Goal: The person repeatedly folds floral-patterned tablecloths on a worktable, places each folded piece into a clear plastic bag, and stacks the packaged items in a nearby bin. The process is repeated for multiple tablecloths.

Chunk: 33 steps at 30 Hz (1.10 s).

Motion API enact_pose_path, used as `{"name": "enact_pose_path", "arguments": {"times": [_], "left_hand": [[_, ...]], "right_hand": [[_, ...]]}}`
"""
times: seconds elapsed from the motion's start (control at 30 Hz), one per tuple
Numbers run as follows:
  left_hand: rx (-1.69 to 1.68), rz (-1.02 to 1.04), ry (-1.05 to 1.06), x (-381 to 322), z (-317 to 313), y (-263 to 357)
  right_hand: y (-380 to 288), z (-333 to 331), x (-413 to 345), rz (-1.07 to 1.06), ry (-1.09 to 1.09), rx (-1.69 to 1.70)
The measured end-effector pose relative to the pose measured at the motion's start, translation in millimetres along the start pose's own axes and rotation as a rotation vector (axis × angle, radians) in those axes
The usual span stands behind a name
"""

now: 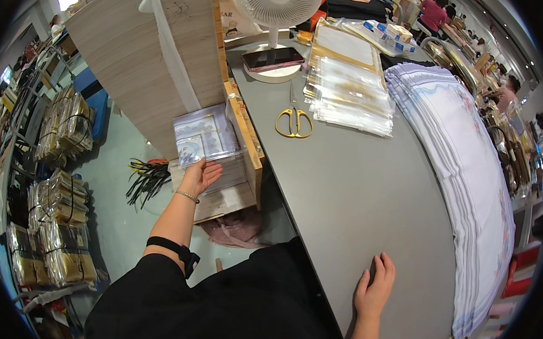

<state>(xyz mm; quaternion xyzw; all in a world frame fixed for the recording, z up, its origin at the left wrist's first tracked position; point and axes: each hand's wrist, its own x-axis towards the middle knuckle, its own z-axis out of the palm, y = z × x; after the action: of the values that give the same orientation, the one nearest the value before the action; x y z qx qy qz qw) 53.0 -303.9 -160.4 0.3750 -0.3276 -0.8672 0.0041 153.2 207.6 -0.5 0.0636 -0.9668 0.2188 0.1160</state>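
My left hand [203,175] is at the near edge of a stack of folded printed cloths in clear plastic packets [208,130], palm turned up and fingers extended. Its thumb is against or just beside the top packet's near corner; I cannot tell if it touches. The stack lies on a wooden shelf [227,200] at the left of the grey table [354,184]. On the tabletop rests my right hand [376,285], holding nothing, its thumb apart from the fingers. A long pile of white cloths with lilac borders and floral print [462,181] runs along the table's right side.
Gold-handled scissors [294,124] lie near clear plastic bags [353,97]. Behind them, a phone [273,59] leans on the base of a white fan [278,4]. A wooden panel [148,45] rises at left. Strapped bundles of packets [68,250] stand beyond the floor; people work farther off.
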Motion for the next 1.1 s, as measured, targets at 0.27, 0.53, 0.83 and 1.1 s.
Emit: {"name": "enact_pose_path", "arguments": {"times": [0.27, 0.53, 0.83, 1.1], "left_hand": [[-0.203, 0.189, 0.163, 34.7, 6.6, 18.7], [1.572, 1.444, 0.247, -40.7, 56.7, 70.0], [2.268, 1.238, -0.065, 9.0, 46.8, 39.7], [2.225, 1.181, 0.023, -2.4, 57.9, 29.9]], "right_hand": [[2.3, 0.2, -1.7, -0.011, 0.017, 0.011], [4.8, 0.3, -1.8, -0.028, 0.015, 0.029], [2.4, -1.2, -0.7, -0.023, -0.010, 0.004], [4.2, 0.4, -2.2, -0.030, 0.011, 0.022]]}}
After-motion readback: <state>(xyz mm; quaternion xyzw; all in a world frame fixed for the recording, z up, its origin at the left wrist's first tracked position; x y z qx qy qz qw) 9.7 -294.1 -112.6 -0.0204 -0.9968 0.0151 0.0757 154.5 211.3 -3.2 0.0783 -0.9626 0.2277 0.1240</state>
